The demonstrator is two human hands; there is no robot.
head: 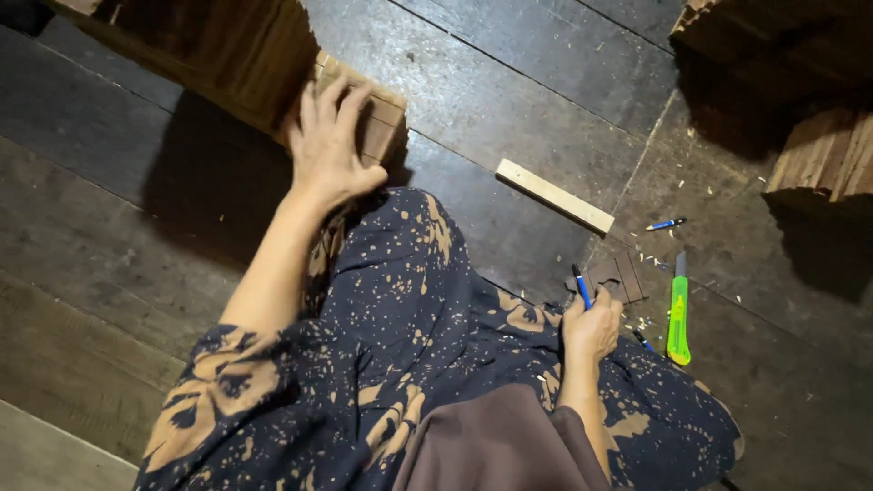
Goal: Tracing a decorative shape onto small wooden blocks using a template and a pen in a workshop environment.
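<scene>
Left hand (329, 141) spread flat on the small wood pieces (377, 123) at upper centre, steadying them against the bigger stack (227, 50); right hand (591, 327) at lower right grips a blue pen (580, 285), tip up, ready for use.

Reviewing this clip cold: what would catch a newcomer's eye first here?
Probably the bright green utility knife lying on the dark plank floor at right, the most vivid thing in view. Next, the left hand spread over a stack of thin brown wooden pieces at upper centre, and the right hand holding a blue pen at the knee. A pale wooden strip lies on the floor between them.
</scene>
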